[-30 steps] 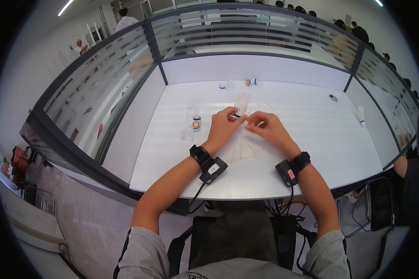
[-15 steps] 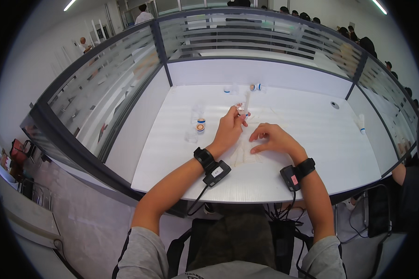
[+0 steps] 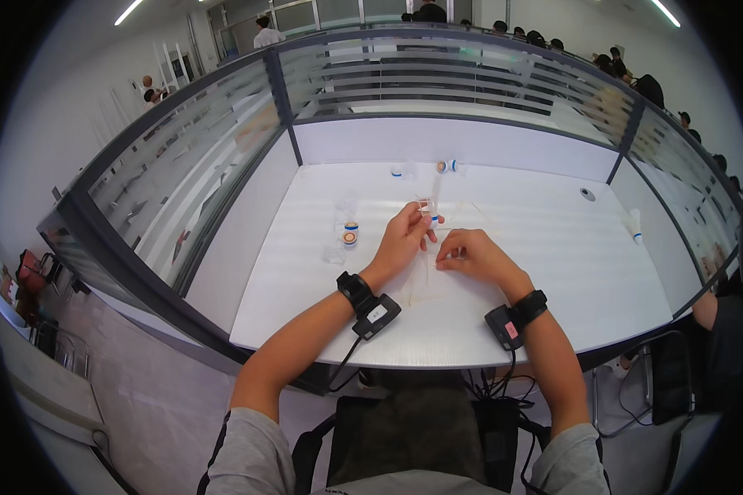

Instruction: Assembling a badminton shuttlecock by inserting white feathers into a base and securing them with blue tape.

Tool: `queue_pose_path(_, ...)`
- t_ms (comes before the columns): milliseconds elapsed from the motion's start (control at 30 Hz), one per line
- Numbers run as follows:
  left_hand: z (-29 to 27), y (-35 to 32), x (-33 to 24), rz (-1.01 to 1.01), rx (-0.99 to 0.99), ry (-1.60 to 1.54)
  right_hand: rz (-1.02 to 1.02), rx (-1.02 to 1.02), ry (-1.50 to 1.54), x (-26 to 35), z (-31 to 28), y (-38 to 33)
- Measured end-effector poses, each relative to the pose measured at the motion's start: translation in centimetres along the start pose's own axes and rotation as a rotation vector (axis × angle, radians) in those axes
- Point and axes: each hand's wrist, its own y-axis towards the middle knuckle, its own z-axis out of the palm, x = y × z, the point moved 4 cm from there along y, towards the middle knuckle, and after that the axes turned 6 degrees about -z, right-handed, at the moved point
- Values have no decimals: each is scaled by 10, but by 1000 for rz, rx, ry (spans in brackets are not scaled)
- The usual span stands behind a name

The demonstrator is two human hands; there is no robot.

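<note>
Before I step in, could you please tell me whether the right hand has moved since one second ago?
Yes, the right hand has moved slightly toward the desk's front edge in this view.

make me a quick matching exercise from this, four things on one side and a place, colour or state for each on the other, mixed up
1. left hand
2. round cable hole
3. two small blue-edged pieces
4. right wrist device

a. on the desk, left of the left hand
b. bears a pink label
c. holding a clear container
d. near the desk's back right corner

1-c, 2-d, 3-a, 4-b
</note>
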Motion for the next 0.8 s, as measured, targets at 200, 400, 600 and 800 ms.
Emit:
queue_pose_path(200, 0, -2, 2, -17, -24, 71, -24, -10, -6, 5, 4, 1)
queue_pose_path(400, 0, -2, 4, -43, -53, 80, -180, -19, -149, 1, 10, 0)
queue_pose_path(600, 1, -4, -4, 3, -85, 141, -169, -41, -183, 8, 9, 3)
queue_pose_path(800, 0, -3, -2, -16, -90, 223, -48, -103, -158, 5, 7, 3)
